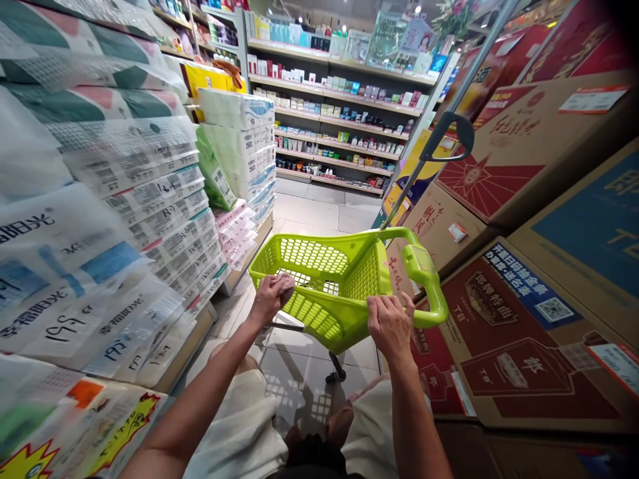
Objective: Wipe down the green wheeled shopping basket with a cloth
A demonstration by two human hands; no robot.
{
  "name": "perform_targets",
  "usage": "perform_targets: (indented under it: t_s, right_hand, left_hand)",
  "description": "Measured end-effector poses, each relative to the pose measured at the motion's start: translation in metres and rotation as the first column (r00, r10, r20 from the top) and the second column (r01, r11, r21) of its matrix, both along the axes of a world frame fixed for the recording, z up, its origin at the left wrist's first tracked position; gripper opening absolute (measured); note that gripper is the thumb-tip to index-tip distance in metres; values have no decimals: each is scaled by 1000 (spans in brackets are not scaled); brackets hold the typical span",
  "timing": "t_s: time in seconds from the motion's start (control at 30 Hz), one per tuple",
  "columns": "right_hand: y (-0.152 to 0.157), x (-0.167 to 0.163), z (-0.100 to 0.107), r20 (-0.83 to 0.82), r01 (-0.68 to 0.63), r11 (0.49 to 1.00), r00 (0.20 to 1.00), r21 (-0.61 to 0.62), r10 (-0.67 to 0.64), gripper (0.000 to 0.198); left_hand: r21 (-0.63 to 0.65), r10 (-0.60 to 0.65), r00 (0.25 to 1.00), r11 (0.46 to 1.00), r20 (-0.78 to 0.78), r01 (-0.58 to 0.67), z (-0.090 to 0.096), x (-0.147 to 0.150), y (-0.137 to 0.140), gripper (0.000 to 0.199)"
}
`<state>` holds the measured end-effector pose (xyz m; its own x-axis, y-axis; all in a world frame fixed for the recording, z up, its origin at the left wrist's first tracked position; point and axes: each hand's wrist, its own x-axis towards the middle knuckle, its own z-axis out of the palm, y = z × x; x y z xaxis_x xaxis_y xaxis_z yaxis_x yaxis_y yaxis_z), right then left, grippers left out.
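A lime-green shopping cart [319, 318] with a perforated plastic basket stands across the aisle in front of me, its push handle [439, 293] to the right. My left hand [264, 301] is closed on a crumpled pinkish cloth [285, 286], at the near left rim of the basket. Over the near right rim, close to the handle, the fingers of my right hand [390, 322] are curled, gripping the cart. The part of the basket floor that shows has nothing on it.
Stacked wrapped tissue packs [164, 193] line the left side. Cardboard cartons [529, 339] crowd the right, beside a slanting metal pole with a dark grip [452, 136]. Shelves of small boxes and bottles [339, 86] stand across the back. Pale floor tiles [319, 216] run between.
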<state>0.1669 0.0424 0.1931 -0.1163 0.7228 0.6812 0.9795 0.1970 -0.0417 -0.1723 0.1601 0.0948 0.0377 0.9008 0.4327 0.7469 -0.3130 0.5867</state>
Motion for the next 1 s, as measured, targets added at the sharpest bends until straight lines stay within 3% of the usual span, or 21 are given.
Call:
perform_targets:
  t_s: [0.13, 0.27, 0.3, 0.33, 0.4, 0.47, 0.53, 0.7, 0.83, 0.87, 1.0]
  right_hand:
    - [6, -10, -4, 33, -11, 1000, 999, -17, 12, 37]
    - [9, -11, -10, 53, -8, 1000, 999, -8, 9, 37]
    - [9, -10, -11, 56, -9, 1000, 998, -4, 9, 37]
    - [9, -9, -12, 57, -11, 1000, 998, -2, 11, 37]
    - [9, -7, -13, 55, -23, 1000, 998, -9, 23, 36]
    - [7, -6, -13, 52, -30, 999, 998, -23, 31, 35]
    - [6, -6, -13, 46, -26, 999, 999, -34, 27, 35]
    - [3, -7, -12, 30, -41, 998, 999, -41, 42, 31]
    - [0, -3, -8, 18, -45, 998, 999, -35, 46, 28]
    - [-1, -1, -7, 14, -43, 999, 999, -27, 44, 28]
    - [-5, 10, 0, -2, -14, 1000, 1000, 13, 14, 28]
  left_hand:
    - [-16, 250, 968, 968, 10, -250, 0, -7, 3, 37]
    - [28, 72, 997, 997, 14, -73, -11, -18, 2, 44]
    - [40, 107, 993, 993, 44, -108, -14, -23, 2, 44]
    - [44, 201, 975, 978, 91, -206, -18, -28, 2, 41]
    - [0, 437, 878, 895, 193, -446, -24, -36, 3, 36]
    - [-72, 546, 802, 834, 244, -546, -31, -36, 3, 34]
    - [-88, 525, 812, 849, 255, -522, -37, -26, -2, 31]
    - [25, 337, 910, 935, 243, -353, -41, 10, -17, 30]
    - [-58, 519, 800, 847, 301, -528, -34, 23, -16, 29]
    - [-56, 518, 797, 847, 309, -529, -33, 29, -17, 28]
    - [22, 301, 903, 946, 307, -323, -36, 69, -27, 29]
